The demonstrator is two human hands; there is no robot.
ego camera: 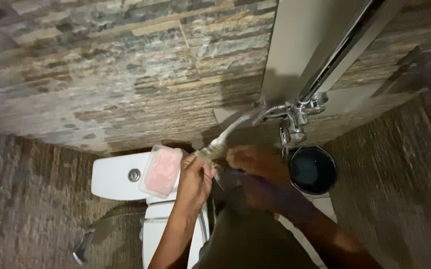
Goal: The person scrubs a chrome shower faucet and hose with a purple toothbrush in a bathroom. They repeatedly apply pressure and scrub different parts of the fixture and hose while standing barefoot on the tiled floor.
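One clear plastic container with a pale pink block inside, lying tilted on the toilet cistern, overhanging its right edge, just beside the left hand. One dark round bucket on the floor near the wall corner, directly under the chrome tap; contents too dark to tell.

Counted: two hands, one container, one bucket, one flexible metal hose, one tap, one flush button on the cistern top, one chrome vertical pipe up the wall.

Left hand raised above the cistern's right edge, fingers closed around the lower end of the hose. Right hand blurred, close against the left at the same hose end; grip there impossible to tell. Hose curving from the hands up and right to the tap at the wall.

Tight quarters: stone-patterned tiled walls close on the left, the back and the right, cistern set against the back wall, bucket tucked into the corner by the right wall. Narrow strip of pale floor between toilet and bucket.
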